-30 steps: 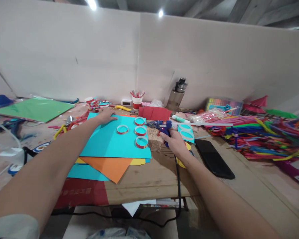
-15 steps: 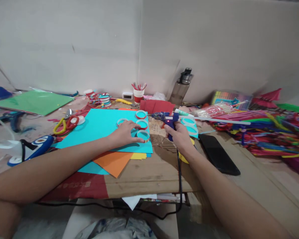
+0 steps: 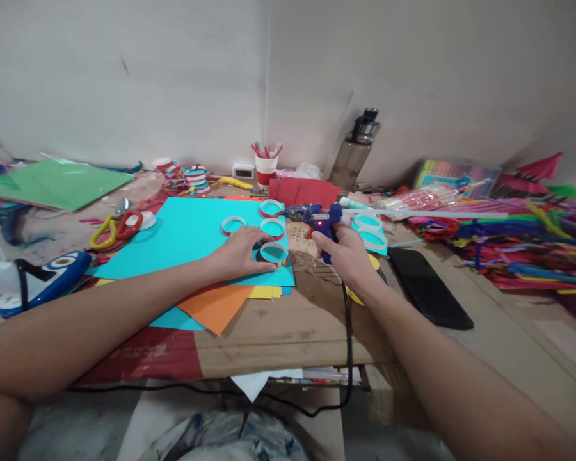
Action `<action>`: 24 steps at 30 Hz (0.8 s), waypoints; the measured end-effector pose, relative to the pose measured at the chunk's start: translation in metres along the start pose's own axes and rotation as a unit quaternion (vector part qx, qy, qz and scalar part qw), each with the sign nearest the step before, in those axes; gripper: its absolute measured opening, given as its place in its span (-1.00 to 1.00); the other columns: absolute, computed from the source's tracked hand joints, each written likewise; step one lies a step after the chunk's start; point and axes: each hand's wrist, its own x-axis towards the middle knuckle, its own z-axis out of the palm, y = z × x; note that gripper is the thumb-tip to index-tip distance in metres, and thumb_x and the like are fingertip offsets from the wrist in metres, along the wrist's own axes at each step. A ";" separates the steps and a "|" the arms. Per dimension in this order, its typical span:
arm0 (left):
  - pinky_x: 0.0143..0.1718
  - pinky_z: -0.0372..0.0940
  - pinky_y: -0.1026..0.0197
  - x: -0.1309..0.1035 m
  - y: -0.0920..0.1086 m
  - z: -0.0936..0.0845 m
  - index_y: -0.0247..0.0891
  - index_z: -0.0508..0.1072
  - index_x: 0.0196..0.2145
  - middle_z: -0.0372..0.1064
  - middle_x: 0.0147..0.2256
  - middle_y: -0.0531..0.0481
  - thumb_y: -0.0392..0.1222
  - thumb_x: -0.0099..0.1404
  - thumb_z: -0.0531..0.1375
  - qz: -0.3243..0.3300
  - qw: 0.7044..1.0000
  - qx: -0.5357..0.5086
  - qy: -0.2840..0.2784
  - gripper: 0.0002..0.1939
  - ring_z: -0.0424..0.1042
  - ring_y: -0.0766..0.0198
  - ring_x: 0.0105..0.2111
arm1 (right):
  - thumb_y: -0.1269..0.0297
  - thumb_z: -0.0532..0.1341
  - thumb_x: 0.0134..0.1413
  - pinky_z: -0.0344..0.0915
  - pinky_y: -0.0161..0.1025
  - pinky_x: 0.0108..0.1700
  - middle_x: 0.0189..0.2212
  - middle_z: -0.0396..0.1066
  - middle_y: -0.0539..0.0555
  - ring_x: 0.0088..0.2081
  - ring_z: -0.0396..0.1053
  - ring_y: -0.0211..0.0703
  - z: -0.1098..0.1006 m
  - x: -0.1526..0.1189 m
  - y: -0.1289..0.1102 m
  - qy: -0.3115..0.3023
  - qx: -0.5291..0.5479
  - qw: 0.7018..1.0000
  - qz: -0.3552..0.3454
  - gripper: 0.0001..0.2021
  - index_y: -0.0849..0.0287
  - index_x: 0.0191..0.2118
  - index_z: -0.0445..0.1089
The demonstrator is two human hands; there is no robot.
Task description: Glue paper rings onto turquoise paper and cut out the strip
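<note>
Head view: the blue glue gun (image 3: 324,225) sits inside the right grip (image 3: 349,255).

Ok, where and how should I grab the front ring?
Probably by the outer wall of the front ring, pinched lightly from the left: it's a thin, open hoop, the middle ring sits close behind, and the glue gun is to the right.

- Gun (image 3: 322,221): smooth blue plastic body; rough, mottled front section.
- Rings (image 3: 273,237), left of gun: smooth; paper or plastic, indeterminable.
- Sheet (image 3: 192,234), left of gun: smooth matt paper.
- Cardboard (image 3: 264,333), in front of gun: matt, creased, scuffed.
- Bottle (image 3: 352,161), behind gun: smooth translucent plastic.
- Phone (image 3: 431,288), right of gun: smooth black face.
- Pack (image 3: 57,180), far left of gun: glossy clear film.
</note>
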 end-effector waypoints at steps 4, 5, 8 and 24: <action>0.13 0.26 -0.10 0.000 -0.003 0.002 -0.27 0.47 0.10 0.46 0.08 -0.19 0.21 0.14 0.38 -0.010 0.999 -0.028 0.013 -0.31 0.38 -0.10 0.09 | 0.01 0.25 0.02 0.17 -0.21 -0.47 -0.57 0.28 -0.07 -0.54 0.22 -0.21 0.001 -0.001 -0.003 -0.002 0.002 1.000 -0.003 -0.68 0.14 -0.20 0.37; 0.14 0.26 -0.10 -0.001 -0.004 0.003 -0.26 0.47 0.10 0.45 0.09 -0.19 0.22 0.15 0.37 -0.008 0.999 -0.034 0.018 -0.31 0.38 -0.09 0.10 | 0.01 0.25 0.02 0.17 -0.21 -0.47 -0.56 0.28 -0.07 -0.54 0.21 -0.21 0.001 -0.001 -0.003 -0.003 0.004 1.000 -0.007 -0.67 0.14 -0.18 0.37; 0.15 0.25 -0.09 -0.001 -0.005 0.005 -0.23 0.51 0.05 0.49 0.05 -0.15 0.24 0.19 0.34 0.003 0.999 -0.033 0.024 -0.38 0.38 -0.07 0.09 | 0.02 0.25 0.02 0.18 -0.21 -0.47 -0.55 0.27 -0.07 -0.54 0.21 -0.22 0.001 -0.002 -0.004 -0.006 0.008 1.000 -0.014 -0.66 0.15 -0.16 0.38; 0.17 0.24 -0.11 -0.002 -0.003 0.002 -0.25 0.54 0.03 0.49 0.04 -0.18 0.26 0.23 0.29 -0.007 0.999 -0.037 0.026 -0.40 0.35 -0.08 0.11 | 0.03 0.27 0.03 0.20 -0.22 -0.45 -0.46 0.33 -0.04 -0.51 0.21 -0.23 0.001 -0.003 0.000 -0.001 -0.001 1.000 -0.015 -0.60 0.17 -0.07 0.40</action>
